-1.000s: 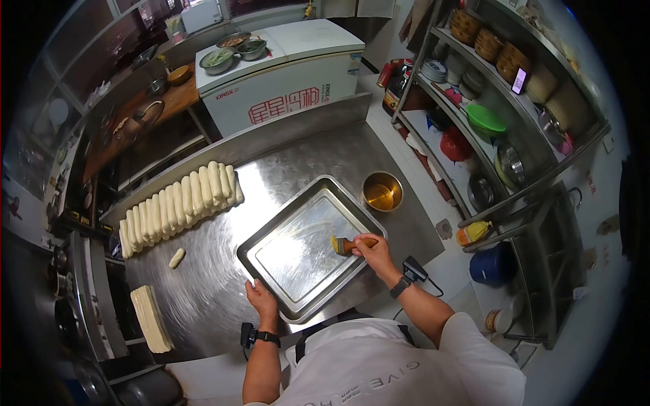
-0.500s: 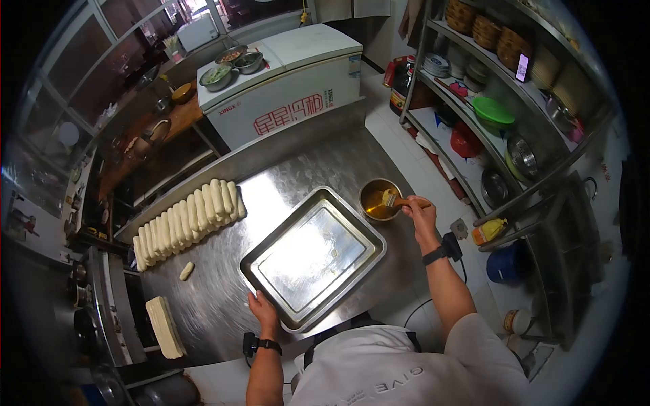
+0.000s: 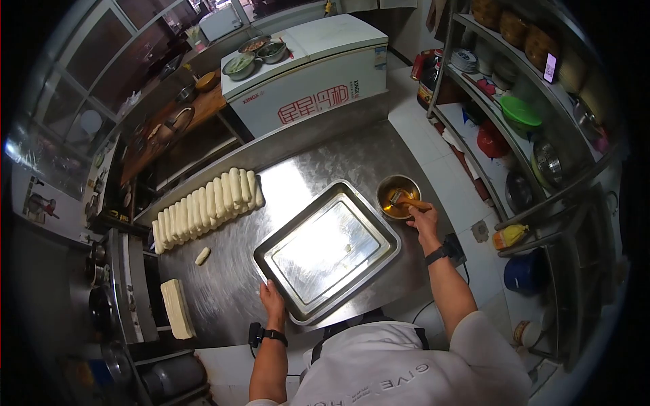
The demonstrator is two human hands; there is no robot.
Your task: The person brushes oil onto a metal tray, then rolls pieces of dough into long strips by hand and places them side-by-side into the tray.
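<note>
Apparently I'm wetting the pastry brush (image 3: 414, 202), bristles in the metal bowl (image 3: 383, 186) right of centre: my right hand (image 3: 424, 224) grips its handle, my left hand (image 3: 273, 302) the mid-frame baking tray (image 3: 318, 257); lifting out calls for shedding drips

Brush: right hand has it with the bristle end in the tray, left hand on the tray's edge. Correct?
One slip: the bristle end isn't in the tray. The head view shows the brush, in the right hand, with that end in the metal bowl. The left hand is on the tray's edge.
</note>
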